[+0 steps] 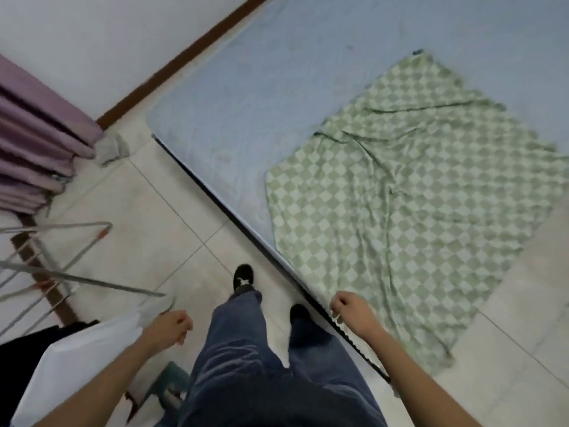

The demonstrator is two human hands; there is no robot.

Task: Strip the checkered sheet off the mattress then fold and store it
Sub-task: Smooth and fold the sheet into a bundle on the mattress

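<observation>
The sheet (400, 211) is lying rumpled on the blue mattress (246, 103), with its near edge reaching the mattress side. The right hand (351, 309) is curling its fingers (335, 314) round that edge. The left hand (169, 329) is hanging over the tiled floor (138, 211), fingers loosely curled and holding nothing. A rack (92, 281) is standing to the left.

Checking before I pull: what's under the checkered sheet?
The checkered sheet lies on the blue mattress, which shows bare beside it. Anything between them, and the mattress's end, is covered.
</observation>
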